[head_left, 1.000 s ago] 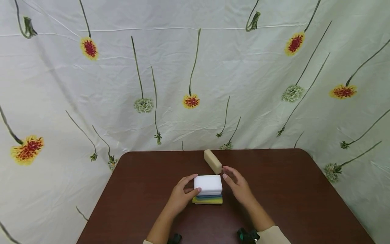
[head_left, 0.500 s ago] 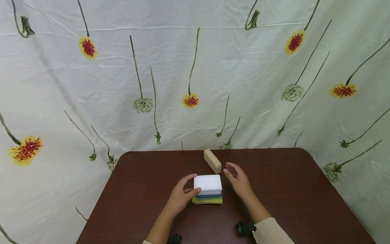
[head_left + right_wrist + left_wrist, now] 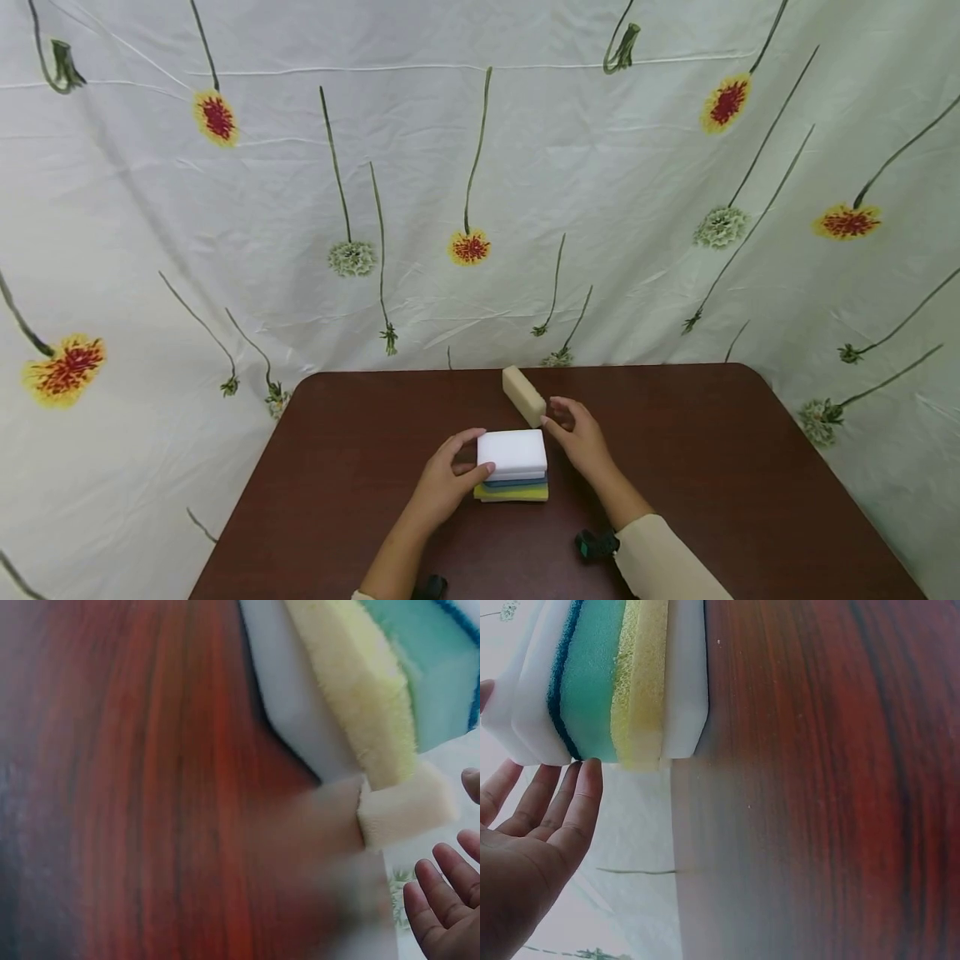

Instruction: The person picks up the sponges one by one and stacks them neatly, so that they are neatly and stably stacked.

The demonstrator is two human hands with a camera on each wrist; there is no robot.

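A stack of sponges stands on the table: a white sponge (image 3: 512, 451) on top, another white one under it, then a green sponge with a blue scouring layer (image 3: 592, 682), a yellow sponge (image 3: 649, 682) and a white sponge (image 3: 685, 682) at the bottom. My left hand (image 3: 437, 483) rests against the stack's left side, its fingertips touching the edges and the thumb at the near corner. Behind the stack, a cream sponge block (image 3: 522, 396) stands on its narrow side. Close to its right end is my right hand (image 3: 581, 437), fingers spread and nothing in them; contact cannot be told.
The dark reddish-brown table (image 3: 360, 467) has rounded far corners. A white flower-patterned cloth (image 3: 637, 183) hangs behind its far edge. A dark device sits on each wrist; the right one (image 3: 596, 545) is beside a cream sleeve (image 3: 663, 558).
My right hand drew slightly away from the cream block, then came back toward its right end, thumb nearest. The left hand and the stack have stayed put.
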